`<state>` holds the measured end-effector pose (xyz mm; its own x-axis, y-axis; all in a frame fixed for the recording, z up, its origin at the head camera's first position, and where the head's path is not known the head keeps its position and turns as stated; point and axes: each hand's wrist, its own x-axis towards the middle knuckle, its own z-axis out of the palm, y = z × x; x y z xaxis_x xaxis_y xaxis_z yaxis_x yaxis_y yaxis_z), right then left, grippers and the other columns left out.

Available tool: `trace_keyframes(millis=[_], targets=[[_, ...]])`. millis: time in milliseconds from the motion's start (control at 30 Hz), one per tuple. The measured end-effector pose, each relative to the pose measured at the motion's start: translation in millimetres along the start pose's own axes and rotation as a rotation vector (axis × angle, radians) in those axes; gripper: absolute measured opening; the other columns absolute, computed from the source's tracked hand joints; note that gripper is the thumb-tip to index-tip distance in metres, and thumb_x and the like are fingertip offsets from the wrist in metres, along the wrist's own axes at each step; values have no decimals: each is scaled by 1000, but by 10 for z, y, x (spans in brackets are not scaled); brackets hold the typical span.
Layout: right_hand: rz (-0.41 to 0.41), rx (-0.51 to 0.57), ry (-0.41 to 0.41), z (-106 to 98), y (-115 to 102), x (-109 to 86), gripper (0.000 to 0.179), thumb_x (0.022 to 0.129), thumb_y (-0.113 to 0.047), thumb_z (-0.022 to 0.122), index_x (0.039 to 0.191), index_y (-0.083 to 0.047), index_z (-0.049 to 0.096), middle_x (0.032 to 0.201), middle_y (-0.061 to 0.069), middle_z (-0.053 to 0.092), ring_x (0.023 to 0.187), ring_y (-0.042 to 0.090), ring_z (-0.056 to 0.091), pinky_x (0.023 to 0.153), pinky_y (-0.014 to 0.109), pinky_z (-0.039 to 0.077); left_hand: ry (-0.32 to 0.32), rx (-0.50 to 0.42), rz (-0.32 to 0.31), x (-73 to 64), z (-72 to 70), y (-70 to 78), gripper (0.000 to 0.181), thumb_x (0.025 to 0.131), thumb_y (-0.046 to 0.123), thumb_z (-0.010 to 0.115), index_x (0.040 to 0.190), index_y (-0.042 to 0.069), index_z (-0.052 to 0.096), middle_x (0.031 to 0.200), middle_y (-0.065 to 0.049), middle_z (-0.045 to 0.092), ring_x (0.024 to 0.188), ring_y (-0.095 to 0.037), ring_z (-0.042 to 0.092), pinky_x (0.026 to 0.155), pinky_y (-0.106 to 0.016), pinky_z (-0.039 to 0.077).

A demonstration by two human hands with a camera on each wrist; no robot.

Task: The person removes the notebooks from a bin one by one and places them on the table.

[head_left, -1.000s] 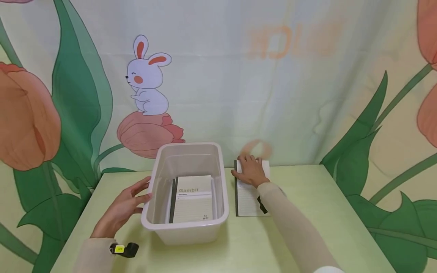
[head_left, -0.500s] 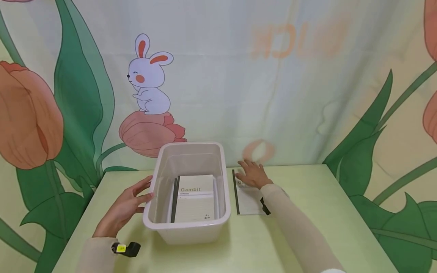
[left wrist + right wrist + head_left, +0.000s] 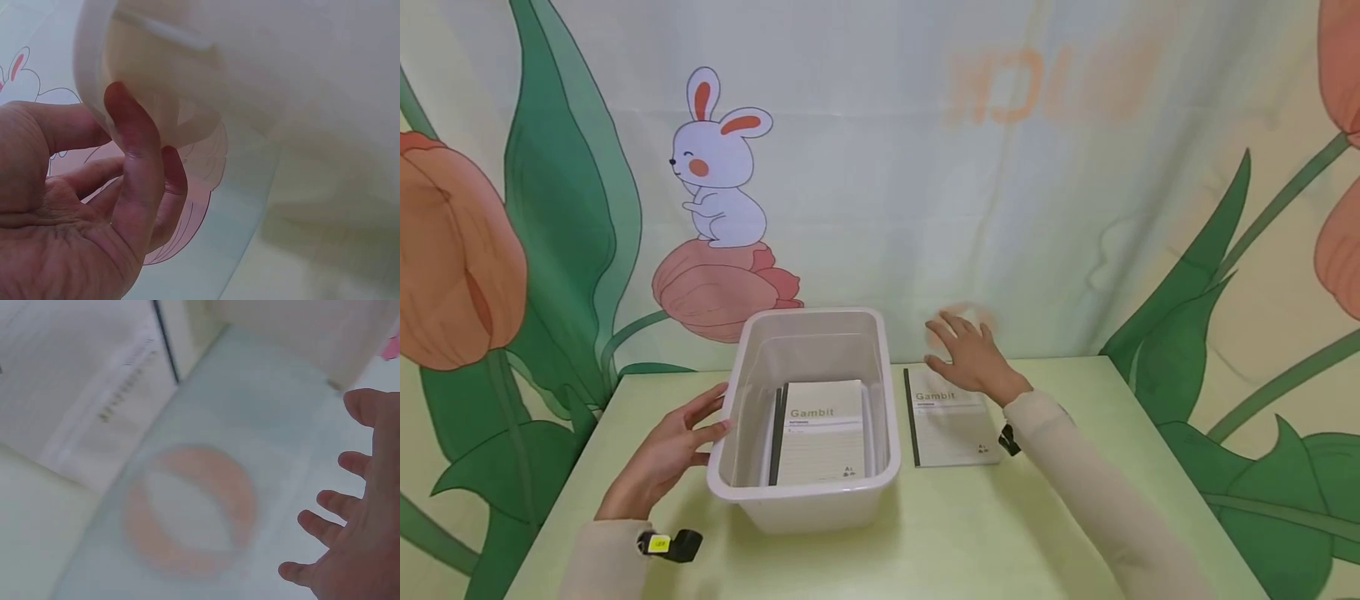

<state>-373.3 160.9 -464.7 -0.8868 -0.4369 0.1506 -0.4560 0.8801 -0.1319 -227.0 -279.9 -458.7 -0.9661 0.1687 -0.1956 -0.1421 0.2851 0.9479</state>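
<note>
A pale grey plastic bin (image 3: pixel 808 512) stands on the table. Its left rim is pinched between the thumb and fingers of my left hand (image 3: pixel 664 457), as the left wrist view (image 3: pixel 119 187) also shows. Inside the bin lies a notebook (image 3: pixel 822 446) marked "Gambit", with a dark spine and at least one more notebook beneath it. To the right of the bin, another Gambit notebook (image 3: pixel 955 435) lies flat on the table. Over its far edge my right hand (image 3: pixel 973 360) hovers with spread fingers, holding nothing; the right wrist view shows a gap between hand and notebook (image 3: pixel 87 381).
The light green table (image 3: pixel 1075 500) ends at the back against a hanging curtain (image 3: pixel 865 167) printed with tulips and a rabbit (image 3: pixel 718 167). Table surface extends to the right of the notebook and in front of the bin.
My right hand has come off the notebook on the table and risen a little, uncovering its title. That notebook has shifted slightly to the left and turned. My left hand stays on the bin.
</note>
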Motion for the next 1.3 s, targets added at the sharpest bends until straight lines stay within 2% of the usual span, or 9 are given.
trace_keyframes(millis=[300,433,600,933,1100,1300], targets=[[-97,-53,72,-646,-398,0,63,100,-50,46,155,-26,28,164,7,23,146,33,31,116,65,19,14,2,-10,-20,-10,-1,77,97,31,61,159,24,15,165,-14,15,141,-46,35,94,-49,55],[-123,-51,79,-831,-587,17,64,100,-51,46,156,-27,27,164,5,22,147,31,30,118,64,18,16,-5,-16,-16,-3,-7,77,97,30,61,159,24,15,165,-14,16,141,-45,36,92,-48,55],[-135,-29,78,-969,-802,88,65,100,-51,47,156,-27,26,164,4,22,147,30,31,117,60,23,-2,-11,-13,3,20,-6,75,99,28,59,159,23,15,165,-16,16,141,-45,36,93,-50,55],[-145,31,42,-968,-1363,393,66,98,-48,50,156,-27,25,163,4,24,143,31,38,116,52,31,0,2,-17,33,12,1,75,98,29,60,159,22,16,165,-15,17,141,-45,36,93,-50,55],[-165,17,15,-859,-1686,533,65,98,-47,51,155,-27,28,158,3,33,139,27,44,113,50,36,5,-4,-21,19,23,-2,76,98,30,60,159,24,16,165,-13,16,141,-45,36,94,-50,54],[-152,24,-90,-631,-1972,680,65,97,-46,53,154,-25,30,156,2,37,138,24,45,110,44,42,17,-3,-17,14,31,-15,77,97,32,61,159,26,16,166,-12,16,141,-45,36,94,-49,54]])
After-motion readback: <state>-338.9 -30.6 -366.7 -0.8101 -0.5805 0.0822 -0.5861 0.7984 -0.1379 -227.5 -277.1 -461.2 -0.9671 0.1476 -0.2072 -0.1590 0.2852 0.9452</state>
